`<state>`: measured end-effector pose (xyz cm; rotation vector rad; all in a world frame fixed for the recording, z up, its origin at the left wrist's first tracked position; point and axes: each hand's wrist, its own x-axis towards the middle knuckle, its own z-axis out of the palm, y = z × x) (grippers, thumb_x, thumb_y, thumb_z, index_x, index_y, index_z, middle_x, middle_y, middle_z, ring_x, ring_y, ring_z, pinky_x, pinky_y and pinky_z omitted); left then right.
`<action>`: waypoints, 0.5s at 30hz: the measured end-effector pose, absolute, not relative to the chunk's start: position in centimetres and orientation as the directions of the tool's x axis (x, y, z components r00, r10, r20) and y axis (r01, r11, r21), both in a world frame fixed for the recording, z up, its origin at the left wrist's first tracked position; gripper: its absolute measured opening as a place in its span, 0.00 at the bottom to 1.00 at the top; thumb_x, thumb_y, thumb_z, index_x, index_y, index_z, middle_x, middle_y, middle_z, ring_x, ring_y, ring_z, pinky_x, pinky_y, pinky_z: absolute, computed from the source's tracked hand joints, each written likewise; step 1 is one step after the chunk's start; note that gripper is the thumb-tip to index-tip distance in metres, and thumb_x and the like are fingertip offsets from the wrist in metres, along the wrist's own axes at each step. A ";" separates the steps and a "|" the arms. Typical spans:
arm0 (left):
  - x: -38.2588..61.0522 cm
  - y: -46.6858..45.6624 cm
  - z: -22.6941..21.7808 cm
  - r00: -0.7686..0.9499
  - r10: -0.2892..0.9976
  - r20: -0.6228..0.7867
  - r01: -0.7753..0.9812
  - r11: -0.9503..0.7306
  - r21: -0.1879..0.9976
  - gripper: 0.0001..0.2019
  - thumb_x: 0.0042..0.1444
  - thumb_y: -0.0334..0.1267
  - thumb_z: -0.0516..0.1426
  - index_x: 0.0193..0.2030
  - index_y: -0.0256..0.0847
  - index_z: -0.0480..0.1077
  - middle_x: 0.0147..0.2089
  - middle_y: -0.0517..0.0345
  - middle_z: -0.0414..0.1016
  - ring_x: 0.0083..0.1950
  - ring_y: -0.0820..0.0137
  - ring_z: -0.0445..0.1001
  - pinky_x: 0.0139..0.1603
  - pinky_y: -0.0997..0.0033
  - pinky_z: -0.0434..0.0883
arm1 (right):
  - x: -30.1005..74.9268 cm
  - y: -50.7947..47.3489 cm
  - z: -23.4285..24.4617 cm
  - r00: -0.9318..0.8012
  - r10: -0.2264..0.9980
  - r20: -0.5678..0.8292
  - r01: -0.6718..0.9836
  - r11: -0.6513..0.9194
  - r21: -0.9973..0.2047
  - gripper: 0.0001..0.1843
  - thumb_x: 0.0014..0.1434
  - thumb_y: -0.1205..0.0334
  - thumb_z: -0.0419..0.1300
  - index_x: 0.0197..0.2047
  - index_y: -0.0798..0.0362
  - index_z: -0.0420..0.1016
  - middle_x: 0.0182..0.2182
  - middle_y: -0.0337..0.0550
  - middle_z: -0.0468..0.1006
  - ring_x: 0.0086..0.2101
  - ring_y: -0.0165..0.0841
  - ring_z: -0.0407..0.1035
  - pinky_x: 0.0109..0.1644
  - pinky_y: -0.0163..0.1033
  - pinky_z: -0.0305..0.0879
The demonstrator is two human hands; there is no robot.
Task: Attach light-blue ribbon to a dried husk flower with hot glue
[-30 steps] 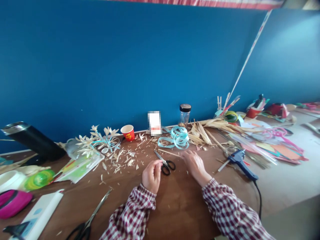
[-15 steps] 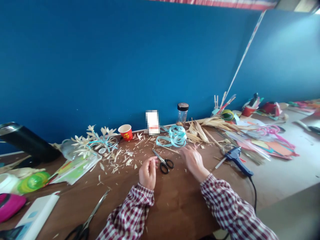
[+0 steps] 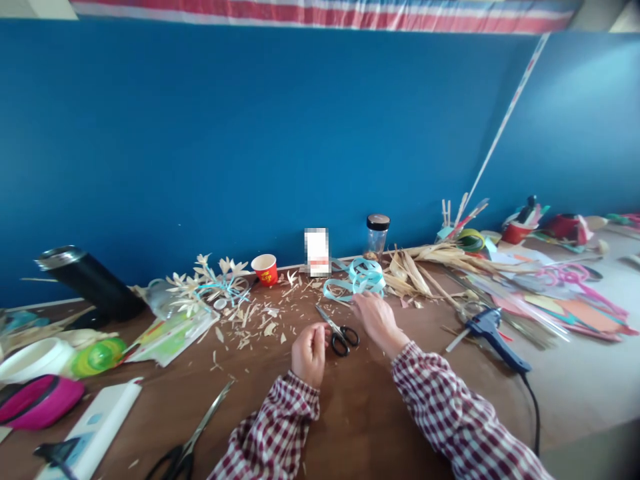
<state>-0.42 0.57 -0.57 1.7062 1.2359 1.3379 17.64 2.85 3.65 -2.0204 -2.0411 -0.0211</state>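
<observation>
My left hand [image 3: 309, 353] is closed, its fingers curled beside the black-handled scissors [image 3: 341, 337] on the brown table. Whether anything is inside that fist is hidden. To the right of these scissors, my right hand [image 3: 377, 320] reaches palm down to the near edge of a loose coil of light blue ribbon [image 3: 367, 272]. Its fingertips point down at the ribbon and are partly hidden, so I cannot tell what they grip. Pale husk scraps [image 3: 245, 323] are scattered left of the scissors. A second pair of scissors [image 3: 200, 427] lies nearer, left of my left sleeve.
A blue glue gun [image 3: 500, 340] with a cord and dried corn husks [image 3: 413, 270] lie to the right. Along the wall stand a lidded jar [image 3: 377, 239], a red paper cup [image 3: 265, 270] and a black flask [image 3: 95, 280]. White husk flowers [image 3: 205, 283] lie at left.
My view has shifted left and up, so everything appears lower and further right. My right hand has moved left, closer to the scissors and onto the ribbon's edge. The left hand stays curled.
</observation>
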 end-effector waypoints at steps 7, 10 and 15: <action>-0.4 0.5 -1.0 0.082 0.918 0.387 0.311 -0.393 0.865 0.17 0.63 0.44 0.46 0.41 0.37 0.72 0.34 0.50 0.77 0.32 0.69 0.76 0.31 0.72 0.74 | 16.2 3.4 2.8 -0.047 0.985 0.165 0.980 0.078 -0.184 0.08 0.61 0.62 0.52 0.39 0.49 0.73 0.37 0.42 0.75 0.39 0.34 0.66 0.39 0.35 0.57; -0.5 0.6 -1.2 0.079 0.920 0.383 0.327 -0.387 0.862 0.16 0.63 0.43 0.46 0.42 0.37 0.72 0.34 0.50 0.77 0.32 0.69 0.76 0.32 0.71 0.74 | 16.1 4.0 2.9 -0.053 0.987 0.152 0.979 0.082 -0.186 0.09 0.61 0.61 0.52 0.40 0.49 0.73 0.38 0.42 0.75 0.40 0.34 0.67 0.39 0.35 0.58; -0.4 0.6 -1.1 0.093 0.911 0.402 0.332 -0.409 0.850 0.16 0.63 0.42 0.46 0.42 0.37 0.72 0.35 0.50 0.78 0.34 0.68 0.77 0.33 0.70 0.75 | 16.3 5.5 3.1 -0.032 0.988 0.153 0.980 0.061 -0.192 0.11 0.62 0.62 0.51 0.43 0.51 0.73 0.38 0.45 0.74 0.39 0.34 0.68 0.42 0.37 0.59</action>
